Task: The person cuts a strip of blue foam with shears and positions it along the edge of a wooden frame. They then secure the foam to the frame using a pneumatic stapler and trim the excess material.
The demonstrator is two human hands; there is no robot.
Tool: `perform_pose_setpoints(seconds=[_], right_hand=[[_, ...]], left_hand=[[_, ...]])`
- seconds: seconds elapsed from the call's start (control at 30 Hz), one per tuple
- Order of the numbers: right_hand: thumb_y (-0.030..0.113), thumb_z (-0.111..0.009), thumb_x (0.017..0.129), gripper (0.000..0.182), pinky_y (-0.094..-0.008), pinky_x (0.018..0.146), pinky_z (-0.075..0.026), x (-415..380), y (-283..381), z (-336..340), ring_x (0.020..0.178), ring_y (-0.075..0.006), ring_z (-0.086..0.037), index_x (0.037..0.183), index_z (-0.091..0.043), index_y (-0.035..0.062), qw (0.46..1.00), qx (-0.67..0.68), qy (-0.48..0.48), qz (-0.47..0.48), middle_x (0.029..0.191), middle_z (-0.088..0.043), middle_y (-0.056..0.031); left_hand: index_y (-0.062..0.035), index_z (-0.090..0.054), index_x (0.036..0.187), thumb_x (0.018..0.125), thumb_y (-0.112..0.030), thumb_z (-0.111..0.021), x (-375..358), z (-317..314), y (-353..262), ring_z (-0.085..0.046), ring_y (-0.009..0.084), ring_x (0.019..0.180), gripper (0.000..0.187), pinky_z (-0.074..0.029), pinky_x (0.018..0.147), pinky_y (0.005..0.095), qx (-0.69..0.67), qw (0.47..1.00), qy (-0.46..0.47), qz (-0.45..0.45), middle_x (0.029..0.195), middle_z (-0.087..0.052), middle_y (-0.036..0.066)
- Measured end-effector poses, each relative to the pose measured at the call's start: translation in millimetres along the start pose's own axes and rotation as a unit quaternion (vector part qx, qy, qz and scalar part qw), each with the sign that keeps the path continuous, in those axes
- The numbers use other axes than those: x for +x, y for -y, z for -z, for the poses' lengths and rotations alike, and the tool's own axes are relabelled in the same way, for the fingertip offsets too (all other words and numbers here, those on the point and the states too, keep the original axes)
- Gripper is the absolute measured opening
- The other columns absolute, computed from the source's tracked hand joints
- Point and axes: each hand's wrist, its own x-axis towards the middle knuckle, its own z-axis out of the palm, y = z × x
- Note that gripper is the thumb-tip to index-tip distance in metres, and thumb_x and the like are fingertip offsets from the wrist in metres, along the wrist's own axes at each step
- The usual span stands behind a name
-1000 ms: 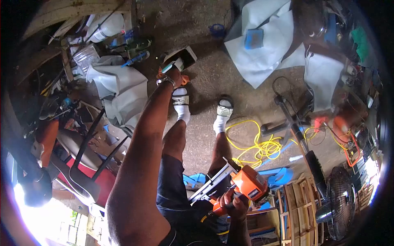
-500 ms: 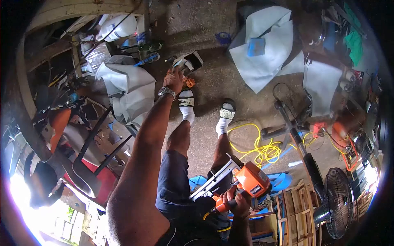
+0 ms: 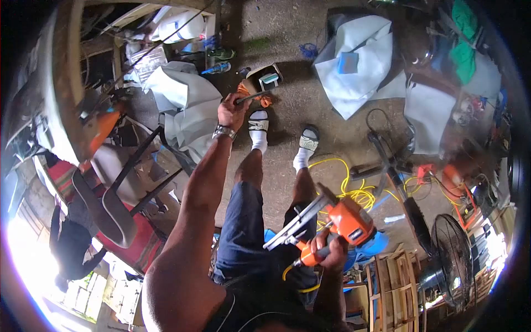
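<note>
My left hand (image 3: pixel 233 112), with a watch at the wrist, reaches down near my feet. Its fingers are closed on a thin dark strip (image 3: pixel 251 98) that points towards a small open box (image 3: pixel 264 71). A pale green and white item (image 3: pixel 270 79) shows inside the box. Orange cord (image 3: pixel 265 102) lies by the box, just beyond my left foot. In front of my right thigh, my right hand (image 3: pixel 327 248) grips the handle of an orange nail gun (image 3: pixel 352 220). The gun's silver magazine (image 3: pixel 296 224) slants down to the left, and a yellow hose leaves the handle end.
Crumpled white sheeting (image 3: pixel 191 105) lies on the left, and more sheeting (image 3: pixel 354 91) with a blue block (image 3: pixel 348 63) at upper right. A coiled yellow hose (image 3: pixel 359 200) rests on the floor near a standing fan (image 3: pixel 451 260). Red-seated chairs (image 3: pixel 138 243) are at lower left.
My left hand has drawn back from over the box, and the dark strip now shows in it. The nail gun has shifted slightly to the right in my right hand. The view has shifted slightly.
</note>
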Motion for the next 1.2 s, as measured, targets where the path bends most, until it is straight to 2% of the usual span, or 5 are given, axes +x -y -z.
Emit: perform_pose_setpoints(seconds=[0.13, 0.23, 0.47, 1.03, 1.2], right_hand=[[0.069, -0.057, 0.085, 0.061, -0.0344, 0.063, -0.045, -11.0, 36.7, -8.1, 0.055, -0.0170, -0.051, 0.080, -0.049, 0.0090, 0.997, -0.027, 0.038, -0.055, 0.064, -0.046, 0.0012], [0.068, -0.052, 0.090, 0.086, -0.0369, 0.069, -0.051, -1.3, 68.3, -22.3, 0.061, -0.0156, -0.056, 0.145, -0.036, 0.0043, 0.955, 0.005, 0.287, -0.071, 0.073, -0.052, -0.0006], [0.066, -0.060, 0.086, 0.083, -0.0364, 0.065, -0.053, -47.8, 76.7, -98.7, 0.057, -0.0174, -0.057, 0.135, -0.040, 0.0022, 0.866, -0.004, 0.459, -0.196, 0.067, -0.053, -0.0014], [0.068, -0.052, 0.089, 0.081, -0.0368, 0.056, -0.041, -199.6, -149.1, -209.9, 0.046, -0.0146, -0.040, 0.140, -0.043, 0.0067, 0.591, -0.099, 0.659, -0.454, 0.062, -0.043, 0.0003], [0.065, -0.048, 0.093, 0.078, -0.0417, 0.064, -0.050, -218.1, -174.1, -251.4, 0.049, -0.0161, -0.047, 0.142, -0.042, 0.0047, 0.462, -0.130, 0.702, -0.526, 0.063, -0.045, -0.0015]], left_hand=[[-0.0026, -0.068, 0.103, 0.084, -0.010, -0.078, -99.4, 63.2, -128.2, -0.056, 0.0052, 0.067, 0.023, -0.046, 0.060, 0.0207, -0.189, 0.981, 0.051, 0.011, 0.081, -0.068, 0.000], [-0.0001, -0.067, 0.101, 0.085, -0.016, -0.076, -194.2, 131.2, -233.4, -0.055, 0.0068, 0.066, 0.025, -0.045, 0.060, 0.0240, -0.100, 0.992, 0.079, -0.006, 0.082, -0.067, 0.001], [0.0015, -0.059, 0.122, 0.097, -0.015, -0.060, -360.2, 207.2, -323.5, -0.069, 0.0245, 0.097, 0.030, -0.059, 0.080, 0.0350, -0.351, 0.929, 0.000, -0.114, 0.102, -0.069, 0.013], [-0.0029, -0.045, 0.124, 0.093, 0.007, -0.057, -698.8, 294.2, -238.6, -0.065, 0.0186, 0.101, 0.034, -0.055, 0.085, 0.0313, -0.372, 0.721, -0.471, -0.346, 0.112, -0.063, 0.011], [-0.0019, -0.049, 0.116, 0.092, 0.002, -0.064, -736.9, 262.4, -258.5, -0.064, 0.0104, 0.093, 0.029, -0.055, 0.081, 0.0260, -0.345, 0.665, -0.634, -0.193, 0.104, -0.064, 0.007]])
